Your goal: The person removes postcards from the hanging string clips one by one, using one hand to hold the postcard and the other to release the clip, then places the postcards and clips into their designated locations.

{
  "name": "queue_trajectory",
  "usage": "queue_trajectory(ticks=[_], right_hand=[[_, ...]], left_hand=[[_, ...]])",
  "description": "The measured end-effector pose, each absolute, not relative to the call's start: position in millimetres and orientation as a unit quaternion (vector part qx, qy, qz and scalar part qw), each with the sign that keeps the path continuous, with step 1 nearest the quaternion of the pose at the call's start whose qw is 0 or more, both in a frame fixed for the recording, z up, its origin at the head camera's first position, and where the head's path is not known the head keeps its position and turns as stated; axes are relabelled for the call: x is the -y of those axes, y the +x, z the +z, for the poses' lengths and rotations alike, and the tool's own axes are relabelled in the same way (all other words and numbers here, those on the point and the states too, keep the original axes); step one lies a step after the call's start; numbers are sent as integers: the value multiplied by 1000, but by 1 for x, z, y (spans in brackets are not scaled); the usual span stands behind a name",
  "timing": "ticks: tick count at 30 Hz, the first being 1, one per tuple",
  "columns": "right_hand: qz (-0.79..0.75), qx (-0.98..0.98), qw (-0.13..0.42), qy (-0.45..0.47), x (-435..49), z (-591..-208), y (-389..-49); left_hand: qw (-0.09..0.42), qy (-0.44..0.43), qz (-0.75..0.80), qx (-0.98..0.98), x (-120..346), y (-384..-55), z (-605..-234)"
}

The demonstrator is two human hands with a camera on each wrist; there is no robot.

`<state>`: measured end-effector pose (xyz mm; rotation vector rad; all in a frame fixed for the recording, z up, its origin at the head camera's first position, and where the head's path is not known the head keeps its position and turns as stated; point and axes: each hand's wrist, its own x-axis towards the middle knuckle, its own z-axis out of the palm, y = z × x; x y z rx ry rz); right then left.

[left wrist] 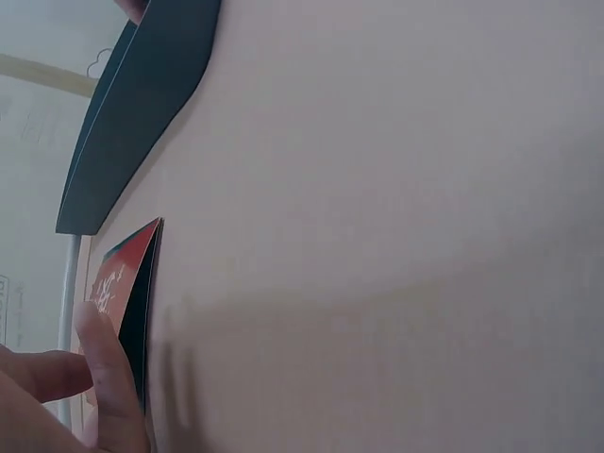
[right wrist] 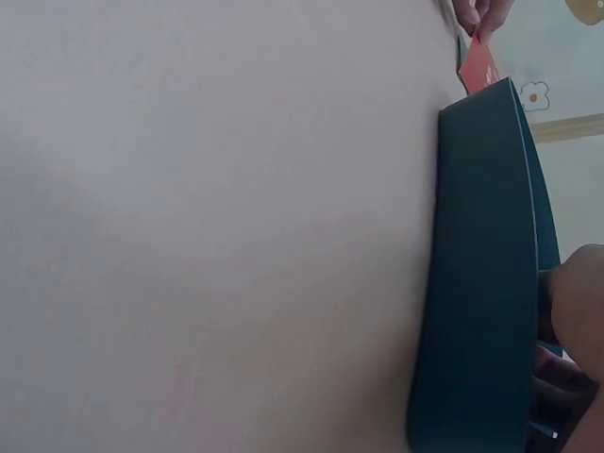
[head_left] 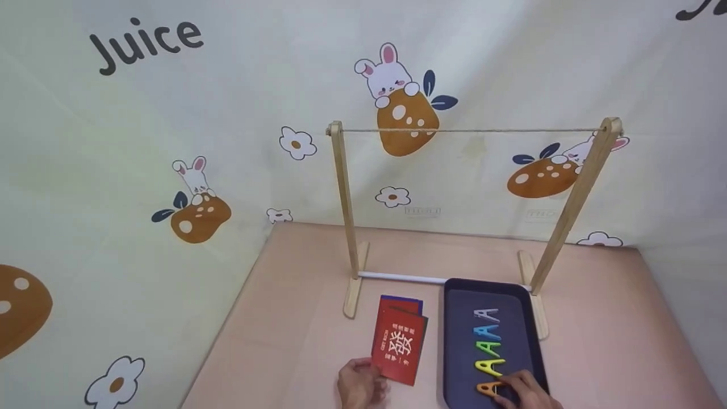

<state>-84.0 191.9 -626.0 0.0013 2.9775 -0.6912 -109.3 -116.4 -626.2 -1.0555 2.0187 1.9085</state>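
My left hand [head_left: 359, 383] pinches the lower left corner of a red card [head_left: 402, 346] printed with light characters. In the left wrist view the near edge of the red card [left wrist: 132, 269] is tipped up, showing a dark underside. Another red card with a blue border [head_left: 419, 305] lies partly beneath it. At the near end of a dark tray [head_left: 463, 397], my right hand [head_left: 528, 392] pinches the end of an orange clothespin [head_left: 487, 388]. Yellow [head_left: 488, 367], green [head_left: 487, 348], blue [head_left: 484, 332] and grey [head_left: 484, 314] clothespins lie in a column beyond it. The tray's wall hides the right fingertips in the right wrist view.
Behind the cards and tray stands a wooden frame [head_left: 345, 199] with a string [head_left: 483, 131] stretched between its two posts. A white rod [head_left: 397, 277] joins the posts low down. Printed cloth walls [head_left: 238, 102] enclose the pink tabletop [head_left: 284, 318].
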Motion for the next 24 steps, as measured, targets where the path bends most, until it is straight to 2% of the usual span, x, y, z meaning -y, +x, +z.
queue_trajectory(ticks=[5,19,24], right_hand=[[-232,-973,19,-1,-193,-632,-82],[-236,-969,73,8,-196,-632,-88],[-240,-970,19,22,-196,-625,-82]], left_hand=[[82,-353,640,-678,115,-110,-627],[66,-383,530,-754,101,-109,-621],[55,-357,491,-793,102,-106,-620]])
